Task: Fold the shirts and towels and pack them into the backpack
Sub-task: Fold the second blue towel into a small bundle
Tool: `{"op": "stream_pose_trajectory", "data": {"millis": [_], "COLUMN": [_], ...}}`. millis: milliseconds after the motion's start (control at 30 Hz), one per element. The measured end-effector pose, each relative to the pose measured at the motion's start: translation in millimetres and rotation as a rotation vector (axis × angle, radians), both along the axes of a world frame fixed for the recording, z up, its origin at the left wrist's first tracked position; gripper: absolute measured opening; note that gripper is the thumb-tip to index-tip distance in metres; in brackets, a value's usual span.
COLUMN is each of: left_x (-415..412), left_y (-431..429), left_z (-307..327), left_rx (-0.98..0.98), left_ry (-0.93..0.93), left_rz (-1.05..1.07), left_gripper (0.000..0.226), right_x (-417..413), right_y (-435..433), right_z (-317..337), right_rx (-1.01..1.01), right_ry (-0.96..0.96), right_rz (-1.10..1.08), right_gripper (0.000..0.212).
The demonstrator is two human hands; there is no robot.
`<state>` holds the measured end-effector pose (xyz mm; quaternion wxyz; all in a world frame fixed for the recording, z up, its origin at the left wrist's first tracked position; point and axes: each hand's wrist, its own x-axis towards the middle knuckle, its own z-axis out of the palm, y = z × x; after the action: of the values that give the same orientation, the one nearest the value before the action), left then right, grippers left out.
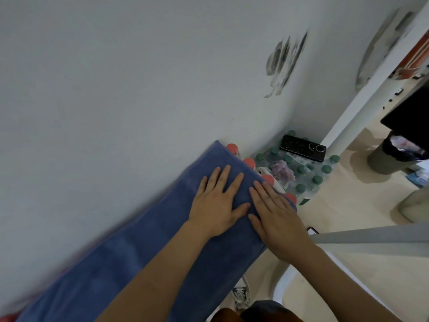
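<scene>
Both palms flat, fingers straight, nothing grasped: left hand (214, 202), right hand (277, 218) press blue towel (148, 247) lying along wall (116, 89); smooth outward before next fold; keep edges aligned; backpack not visible.

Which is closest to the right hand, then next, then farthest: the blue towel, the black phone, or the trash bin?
1. Blue towel: right under the right hand, touching it.
2. Black phone: beyond the fingers, atop the green-capped bottles.
3. Trash bin: far right, on the floor.
</scene>
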<state>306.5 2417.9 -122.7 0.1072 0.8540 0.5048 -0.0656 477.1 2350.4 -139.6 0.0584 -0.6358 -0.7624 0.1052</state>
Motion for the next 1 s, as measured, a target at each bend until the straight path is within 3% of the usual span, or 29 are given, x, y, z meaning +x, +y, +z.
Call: {"op": "stream_pose_trajectory", "data": {"millis": [167, 267, 367, 467, 533, 633, 700, 900, 1000], "left_x": [-19, -56, -106, -158, -192, -238, -266, -301, -299], "left_y": [-22, -60, -105, -156, -191, -244, -276, -327, -326], "left_z": [18, 37, 53, 67, 69, 66, 61, 35, 29], "left_rx": [0.022, 0.094, 0.213, 0.212, 0.227, 0.315, 0.243, 0.05, 0.041], "left_ry": [-0.182, -0.365, -0.431, -0.449, -0.459, -0.412, -0.327, -0.252, -0.278], "left_rz": [0.094, 0.269, 0.391, 0.604, 0.761, 0.953, 1.083, 1.211, 1.213], "left_gripper": [0.065, 0.045, 0.034, 0.038, 0.036, 0.022, 0.018, 0.018, 0.022], "right_x": [5, -4, -37, -92, -136, -201, -241, -350, -395], "right_y": [0, 2, 1, -11, -23, -46, -62, -83, -83], "right_z": [4, 21, 44, 62, 72, 80, 86, 92, 86], "right_rx": [-0.081, -0.149, -0.124, 0.007, 0.078, 0.065, 0.001, -0.226, -0.296], "right_ry": [-0.076, -0.011, 0.1, 0.237, 0.319, 0.434, 0.487, 0.377, 0.284], "right_rz": [0.057, 0.036, 0.02, 0.122, 0.234, 0.4, 0.479, 0.652, 0.684], "right_gripper": [0.072, 0.078, 0.073, 0.049, 0.045, 0.034, 0.025, 0.033, 0.035]}}
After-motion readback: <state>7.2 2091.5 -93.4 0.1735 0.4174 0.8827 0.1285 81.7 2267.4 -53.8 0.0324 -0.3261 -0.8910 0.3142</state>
